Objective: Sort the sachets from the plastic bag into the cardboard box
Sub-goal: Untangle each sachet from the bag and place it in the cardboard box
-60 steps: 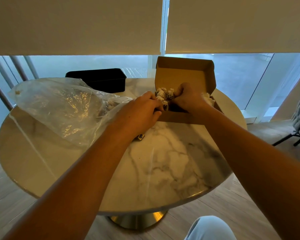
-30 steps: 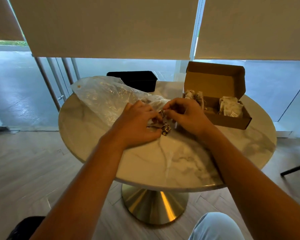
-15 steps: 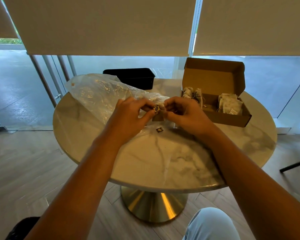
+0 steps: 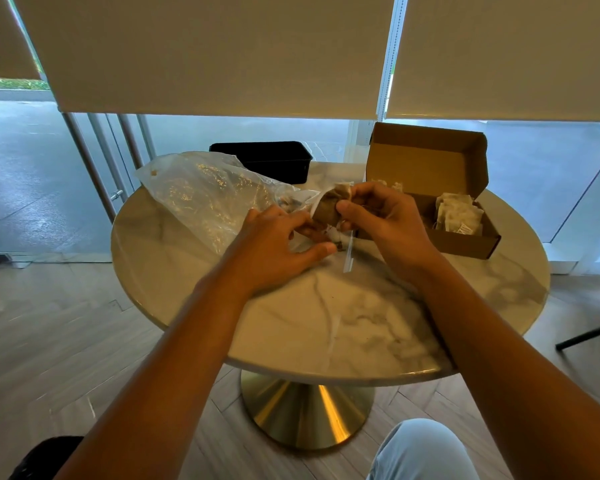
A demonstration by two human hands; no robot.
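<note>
- Your two hands meet at the centre of the frame, over the far half of the worktop (image 4: 291, 327).
- Your right hand (image 4: 385, 220) has its grip pinched on one brown sachet (image 4: 329, 207), thumb on the near side and fingers curled behind it, holding it up off the marble.
- Your left hand (image 4: 274, 247) lies just below and left of that sachet, its grip curled round the crumpled mouth of the bag (image 4: 201, 195); whether it also holds a sachet there, you cannot tell.
- One bag: clear plastic, lying on its side in the upper left of the worktop, its mouth turned toward your hands. Small dark things show near the mouth, too blurred to count.
- One box (image 4: 465, 240): brown cardboard, at the right of the worktop, its lid standing upright behind it.
- A pale stack of sachets (image 4: 458, 214) stands inside at the box's right end; several, no exact count possible. A few more tips show above your right hand at the box's left end.
- One black tray (image 4: 267, 161) sits at the far edge, behind the bag.
- The worktop is one round white marble slab with grey veins on a single brass pedestal (image 4: 305, 414).
- The floor is pale wood planks. Two cream roller blinds (image 4: 215, 53) hang halfway down over tall glass panes across the top of the frame.
- Your knee, in light blue cloth, shows at the lower right.
</note>
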